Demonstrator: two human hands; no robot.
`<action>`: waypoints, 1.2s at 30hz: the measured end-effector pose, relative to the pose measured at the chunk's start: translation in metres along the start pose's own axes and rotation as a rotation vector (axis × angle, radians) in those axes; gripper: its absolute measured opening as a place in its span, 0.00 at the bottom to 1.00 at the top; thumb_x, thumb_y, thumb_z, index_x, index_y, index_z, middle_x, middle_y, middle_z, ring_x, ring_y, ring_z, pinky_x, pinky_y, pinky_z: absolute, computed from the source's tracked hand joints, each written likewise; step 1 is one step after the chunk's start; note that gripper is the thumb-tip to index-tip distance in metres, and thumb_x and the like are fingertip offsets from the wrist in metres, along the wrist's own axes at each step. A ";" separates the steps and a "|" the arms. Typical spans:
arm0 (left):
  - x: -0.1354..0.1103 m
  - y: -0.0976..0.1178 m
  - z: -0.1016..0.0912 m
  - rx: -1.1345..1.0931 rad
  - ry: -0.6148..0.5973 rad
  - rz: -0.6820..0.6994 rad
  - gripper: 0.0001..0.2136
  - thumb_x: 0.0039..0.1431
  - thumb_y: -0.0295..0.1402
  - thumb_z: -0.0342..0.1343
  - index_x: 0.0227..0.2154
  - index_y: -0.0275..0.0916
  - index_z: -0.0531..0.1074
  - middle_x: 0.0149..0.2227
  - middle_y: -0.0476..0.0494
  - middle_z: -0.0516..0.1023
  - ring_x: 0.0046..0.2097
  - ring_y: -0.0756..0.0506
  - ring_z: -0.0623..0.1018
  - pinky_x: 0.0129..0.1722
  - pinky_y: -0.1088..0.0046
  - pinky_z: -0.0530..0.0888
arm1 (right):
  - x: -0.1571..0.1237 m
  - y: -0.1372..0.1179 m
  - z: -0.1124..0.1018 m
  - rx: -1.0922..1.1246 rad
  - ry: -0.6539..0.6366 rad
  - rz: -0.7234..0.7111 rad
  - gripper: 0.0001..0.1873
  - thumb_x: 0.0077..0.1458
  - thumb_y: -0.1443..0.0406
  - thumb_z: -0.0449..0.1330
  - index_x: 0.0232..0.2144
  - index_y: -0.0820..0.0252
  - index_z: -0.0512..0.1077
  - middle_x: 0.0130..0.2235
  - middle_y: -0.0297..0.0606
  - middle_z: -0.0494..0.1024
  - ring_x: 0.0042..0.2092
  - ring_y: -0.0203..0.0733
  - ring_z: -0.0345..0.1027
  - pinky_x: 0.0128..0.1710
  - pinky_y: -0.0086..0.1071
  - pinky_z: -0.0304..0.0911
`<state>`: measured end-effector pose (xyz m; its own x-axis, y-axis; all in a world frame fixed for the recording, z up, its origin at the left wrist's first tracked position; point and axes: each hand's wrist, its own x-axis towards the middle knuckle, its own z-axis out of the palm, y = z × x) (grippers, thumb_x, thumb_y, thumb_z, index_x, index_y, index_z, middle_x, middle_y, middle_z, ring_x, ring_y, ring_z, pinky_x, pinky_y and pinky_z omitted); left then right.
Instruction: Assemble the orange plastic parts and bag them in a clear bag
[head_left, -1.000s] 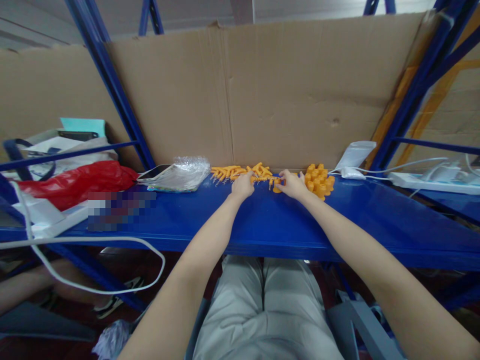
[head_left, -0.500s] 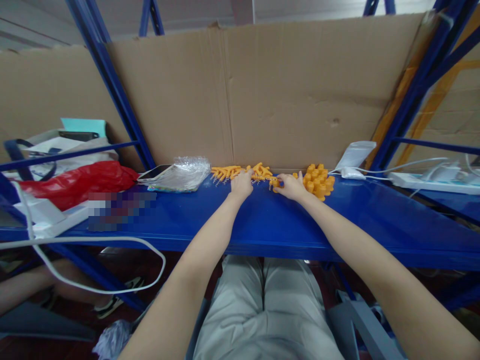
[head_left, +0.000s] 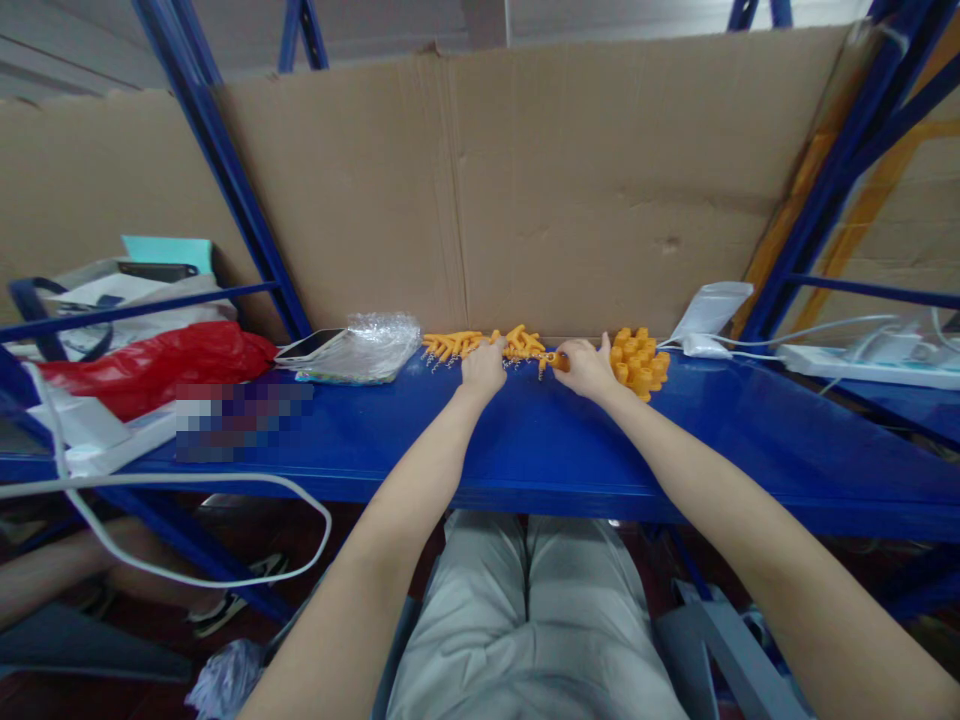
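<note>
My left hand (head_left: 484, 368) rests at the pile of orange branch-shaped plastic pieces (head_left: 454, 345) with small metal chains. Its fingers are bunched and point away, so whatever they hold is hidden. To the right, my right hand (head_left: 587, 368) pinches an orange plastic piece (head_left: 559, 362) between thumb and fingers; its exact shape is partly covered. A short chain (head_left: 541, 368) hangs at the left of that piece. Just beyond my right hand stands a cluster of orange hollow, cup-like pieces (head_left: 641, 365).
A blue shelf (head_left: 555, 440) carries everything, with cardboard (head_left: 600, 190) behind it. Clear plastic packets (head_left: 367, 350) and a phone (head_left: 313, 345) lie left. A white pouch (head_left: 709, 312) and a power strip (head_left: 862, 365) are right. A white cable (head_left: 322, 520) loops over the front edge.
My right hand has shifted slightly, its index finger closing in toward the thumb around the orange piece. The left hand stays where it was.
</note>
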<state>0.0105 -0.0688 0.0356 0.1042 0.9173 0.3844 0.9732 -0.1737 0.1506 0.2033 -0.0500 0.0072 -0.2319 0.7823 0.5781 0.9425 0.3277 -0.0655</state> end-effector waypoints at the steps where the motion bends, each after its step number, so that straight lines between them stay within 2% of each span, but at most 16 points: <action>1: 0.000 0.000 0.000 0.000 0.004 -0.004 0.22 0.61 0.25 0.47 0.57 0.42 0.67 0.54 0.35 0.74 0.53 0.38 0.76 0.52 0.63 0.72 | 0.000 0.001 -0.001 -0.010 0.017 -0.020 0.11 0.53 0.66 0.56 0.39 0.58 0.74 0.45 0.45 0.79 0.51 0.54 0.68 0.60 0.70 0.35; 7: 0.001 -0.001 0.003 -0.018 0.017 -0.011 0.22 0.59 0.24 0.48 0.56 0.41 0.68 0.52 0.34 0.76 0.53 0.38 0.77 0.52 0.62 0.73 | -0.004 -0.004 -0.012 -0.174 0.036 -0.092 0.18 0.55 0.68 0.55 0.47 0.57 0.75 0.47 0.46 0.78 0.52 0.54 0.66 0.62 0.67 0.33; 13: 0.001 -0.001 0.004 -0.050 0.020 0.032 0.21 0.60 0.25 0.49 0.57 0.41 0.67 0.51 0.35 0.76 0.54 0.38 0.76 0.54 0.62 0.71 | -0.008 -0.013 -0.018 -0.307 -0.013 -0.039 0.27 0.57 0.69 0.53 0.58 0.56 0.69 0.48 0.46 0.75 0.50 0.52 0.67 0.63 0.63 0.33; 20: 0.001 0.000 0.006 -0.140 0.042 0.066 0.20 0.60 0.29 0.54 0.56 0.42 0.64 0.48 0.35 0.78 0.52 0.38 0.77 0.51 0.63 0.72 | -0.009 -0.018 -0.022 -0.363 -0.030 0.032 0.31 0.59 0.71 0.48 0.64 0.57 0.62 0.49 0.48 0.74 0.50 0.51 0.68 0.63 0.61 0.34; 28: 0.008 -0.001 0.016 -0.366 0.103 0.193 0.23 0.58 0.26 0.58 0.56 0.38 0.62 0.45 0.37 0.79 0.49 0.39 0.79 0.50 0.64 0.72 | -0.009 -0.026 -0.028 -0.313 -0.075 0.000 0.34 0.57 0.74 0.48 0.66 0.58 0.59 0.50 0.49 0.75 0.51 0.51 0.69 0.64 0.57 0.38; 36: 0.013 -0.006 0.024 -0.457 0.130 0.196 0.28 0.56 0.23 0.58 0.59 0.37 0.60 0.45 0.37 0.79 0.47 0.41 0.79 0.51 0.65 0.72 | -0.007 -0.018 -0.024 -0.107 -0.076 0.007 0.37 0.56 0.71 0.51 0.68 0.65 0.54 0.55 0.53 0.72 0.57 0.55 0.66 0.63 0.56 0.48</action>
<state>0.0109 -0.0476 0.0173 0.2213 0.8045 0.5512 0.7455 -0.5039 0.4362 0.1938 -0.0745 0.0237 -0.2387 0.8239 0.5141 0.9636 0.2665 0.0203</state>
